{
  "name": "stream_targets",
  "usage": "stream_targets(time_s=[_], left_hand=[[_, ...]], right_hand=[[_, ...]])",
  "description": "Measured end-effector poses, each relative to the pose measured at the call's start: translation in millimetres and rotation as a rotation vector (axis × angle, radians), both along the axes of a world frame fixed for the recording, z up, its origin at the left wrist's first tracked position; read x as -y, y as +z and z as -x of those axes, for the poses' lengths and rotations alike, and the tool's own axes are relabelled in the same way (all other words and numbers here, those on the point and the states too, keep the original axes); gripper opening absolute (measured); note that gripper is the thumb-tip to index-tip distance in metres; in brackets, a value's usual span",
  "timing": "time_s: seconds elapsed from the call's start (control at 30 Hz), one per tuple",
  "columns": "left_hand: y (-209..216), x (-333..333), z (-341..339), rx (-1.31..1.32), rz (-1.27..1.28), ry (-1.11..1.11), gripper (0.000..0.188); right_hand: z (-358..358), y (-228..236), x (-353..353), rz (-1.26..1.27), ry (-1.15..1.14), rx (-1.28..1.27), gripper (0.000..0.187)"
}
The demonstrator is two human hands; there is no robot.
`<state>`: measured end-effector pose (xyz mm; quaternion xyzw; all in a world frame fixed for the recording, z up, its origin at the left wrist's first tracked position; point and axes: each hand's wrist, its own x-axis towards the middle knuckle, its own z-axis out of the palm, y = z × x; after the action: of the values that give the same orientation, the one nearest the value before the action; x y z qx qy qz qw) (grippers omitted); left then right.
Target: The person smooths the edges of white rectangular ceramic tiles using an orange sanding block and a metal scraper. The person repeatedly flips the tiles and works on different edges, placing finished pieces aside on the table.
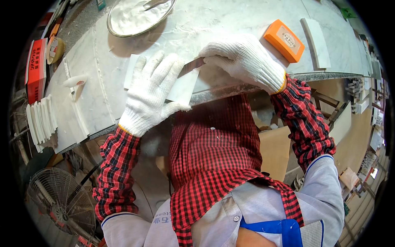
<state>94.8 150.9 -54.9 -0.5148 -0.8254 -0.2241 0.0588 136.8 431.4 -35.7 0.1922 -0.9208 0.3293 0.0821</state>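
Observation:
My left hand [150,92], in a white knit glove, lies with fingers spread on a white stone-like slab piece [185,88] at the table's near edge. The slab shows on both sides of the hand; its middle is hidden beneath it. My right hand [242,59], gloved the same way, is closed around a flat, dark metal scraper blade [191,66]. The blade reaches left over the slab's upper edge, close to my left fingers. Its gripped end is hidden inside the right glove.
Beyond my hands stands a bowl [108,25] of white paste with a spatula [155,4]. An orange box [284,41] and a white strip [316,43] lie right. Leftward are a white-handled tool [75,81], several stacked strips [41,121], a red box [36,68] and a fan [63,206].

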Motion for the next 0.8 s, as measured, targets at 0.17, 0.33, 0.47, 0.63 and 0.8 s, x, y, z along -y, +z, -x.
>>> stream_targets(time_s=[0.17,0.33,0.47,0.63,0.8], left_hand=[[2.3,-0.1,-0.1,-0.036,0.044,-0.005,0.098],[2.9,-2.5,0.7,-0.021,0.022,-0.018,0.098],[-0.6,1.1,-2.2,-0.041,0.022,-0.019,0.095],[2.2,2.7,0.5,-0.068,0.007,-0.03,0.096],[9.3,-3.6,-16.3,0.028,0.023,0.097,0.109]], right_hand=[[-7.2,4.9,4.4,-0.02,-0.032,0.033,0.012],[-21.7,0.1,10.5,0.046,-0.091,0.009,0.01],[-43.4,4.6,27.5,0.108,-0.168,0.057,0.009],[-88.6,21.6,54.2,0.353,-0.401,0.135,0.019],[-128.9,43.1,37.2,0.804,-0.835,0.389,0.022]])
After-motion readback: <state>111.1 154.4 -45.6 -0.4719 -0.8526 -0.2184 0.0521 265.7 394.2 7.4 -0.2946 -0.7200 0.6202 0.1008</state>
